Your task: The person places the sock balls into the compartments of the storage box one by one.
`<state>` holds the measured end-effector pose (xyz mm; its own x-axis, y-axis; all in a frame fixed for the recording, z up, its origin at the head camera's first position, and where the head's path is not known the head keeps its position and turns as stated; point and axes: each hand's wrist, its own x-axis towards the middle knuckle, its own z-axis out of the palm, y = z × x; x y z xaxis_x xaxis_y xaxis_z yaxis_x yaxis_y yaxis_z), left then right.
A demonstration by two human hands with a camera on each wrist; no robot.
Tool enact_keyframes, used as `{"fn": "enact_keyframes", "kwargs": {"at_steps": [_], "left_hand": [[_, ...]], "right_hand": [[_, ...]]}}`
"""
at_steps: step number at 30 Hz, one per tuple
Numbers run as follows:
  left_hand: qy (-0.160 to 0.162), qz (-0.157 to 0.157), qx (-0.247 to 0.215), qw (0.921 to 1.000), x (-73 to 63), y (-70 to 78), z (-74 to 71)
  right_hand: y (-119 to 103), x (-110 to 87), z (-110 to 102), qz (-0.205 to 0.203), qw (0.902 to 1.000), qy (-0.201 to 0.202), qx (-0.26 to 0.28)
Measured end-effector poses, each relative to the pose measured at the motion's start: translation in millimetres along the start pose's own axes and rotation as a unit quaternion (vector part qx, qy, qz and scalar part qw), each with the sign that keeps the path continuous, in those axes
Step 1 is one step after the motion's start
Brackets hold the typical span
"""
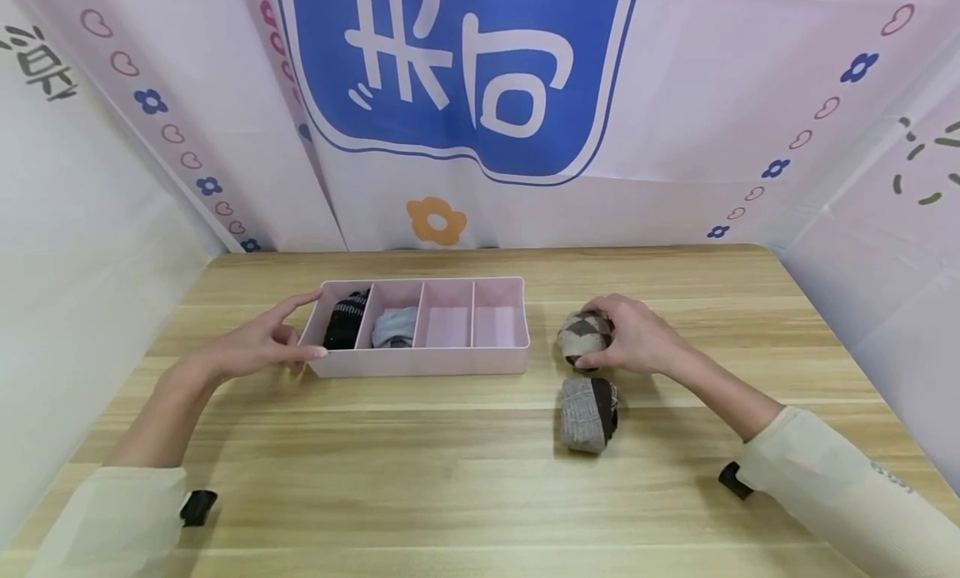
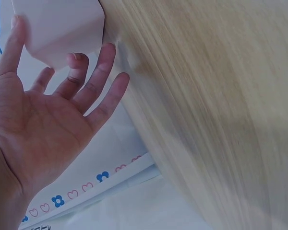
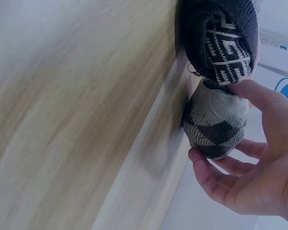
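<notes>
My left hand is at the left end of a pink divided storage box, index finger at the back corner and thumb on the front side. In the left wrist view its other fingers are spread beside the box's end wall. My right hand grips a rolled sock with a checkered pattern between thumb and fingers, on or just above the table. Nearer me lies a second rolled sock, grey and dark brown; its patterned inner fold shows in the right wrist view.
Inside the box, a black rolled sock fills the leftmost compartment and a light grey sock the second. The wooden table ends at a white printed cloth behind, with cloth walls at both sides.
</notes>
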<state>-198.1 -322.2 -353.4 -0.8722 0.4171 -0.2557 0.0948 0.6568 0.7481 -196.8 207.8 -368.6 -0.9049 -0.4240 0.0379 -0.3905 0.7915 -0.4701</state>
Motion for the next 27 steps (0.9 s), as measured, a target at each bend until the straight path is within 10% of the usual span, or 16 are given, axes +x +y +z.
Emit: {"fn": "enact_keyframes", "kwargs": {"at_steps": [27], "left_hand": [[-0.006, -0.004, -0.004, 1.0000, -1.0, 1.8, 0.2]], "right_hand": [[-5.8, 4.3, -16.9, -0.005, 0.9986, 0.015, 0.050]]}}
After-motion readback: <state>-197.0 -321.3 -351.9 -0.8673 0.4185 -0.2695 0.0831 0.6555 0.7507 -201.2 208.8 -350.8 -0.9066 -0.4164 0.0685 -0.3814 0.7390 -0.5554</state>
